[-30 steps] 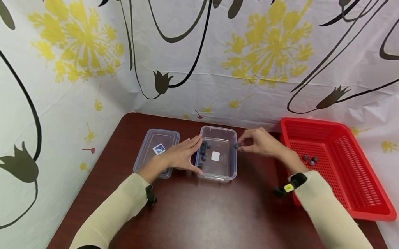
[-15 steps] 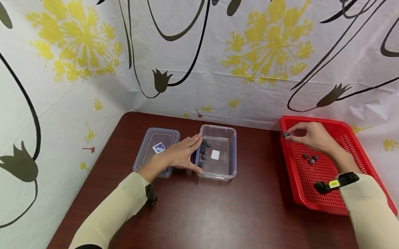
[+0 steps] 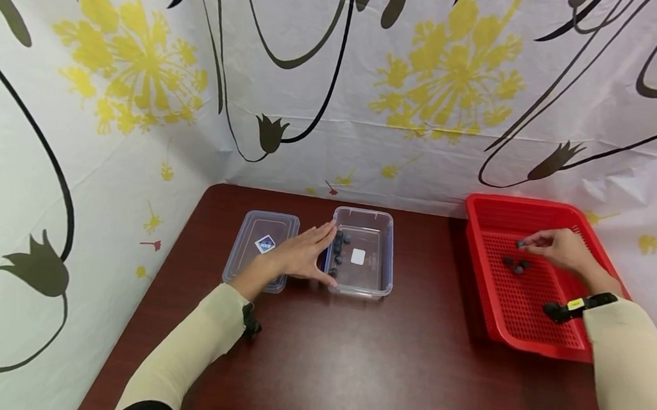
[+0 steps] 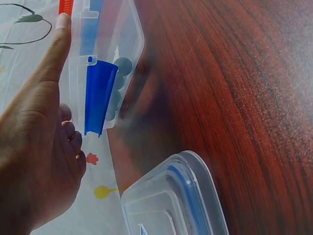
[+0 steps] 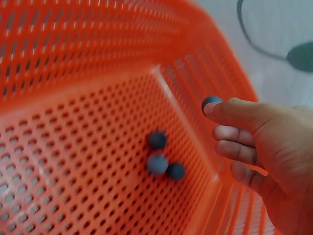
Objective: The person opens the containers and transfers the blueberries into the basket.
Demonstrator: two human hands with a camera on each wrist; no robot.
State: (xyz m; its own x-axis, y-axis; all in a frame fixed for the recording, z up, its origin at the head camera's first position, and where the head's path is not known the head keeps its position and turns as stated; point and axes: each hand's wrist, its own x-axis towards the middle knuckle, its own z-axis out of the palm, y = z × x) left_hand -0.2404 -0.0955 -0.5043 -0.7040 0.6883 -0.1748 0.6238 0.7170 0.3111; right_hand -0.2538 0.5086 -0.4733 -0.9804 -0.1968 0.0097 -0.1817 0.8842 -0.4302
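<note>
Right hand (image 3: pixel 559 249): positioned over the red basket (image 3: pixel 534 314), thumb and forefinger clamped on one dark ball (image 5: pixel 211 101). That ball is above the basket floor, apart from the three loose balls (image 5: pixel 157 165) clustered there. Left hand (image 3: pixel 300 253): at the left side of the clear container (image 3: pixel 370 276), fingers and thumb spread apart, gripping nothing; from where I stand, I cannot tell how firmly it bears on the wall. Several more balls (image 3: pixel 338 243) lie inside along that wall. The lid (image 3: pixel 243 259) lies on the worktop (image 3: pixel 385 364), partly under the left wrist.

Likely faults:
1. Ball slips. Cause: a fingertip pinch on a small, round surface.
2. Cluster scatters. Cause: a dropped ball striking it.
3. Container slides, contents roll. Cause: uneven pressure from the left hand.
</note>
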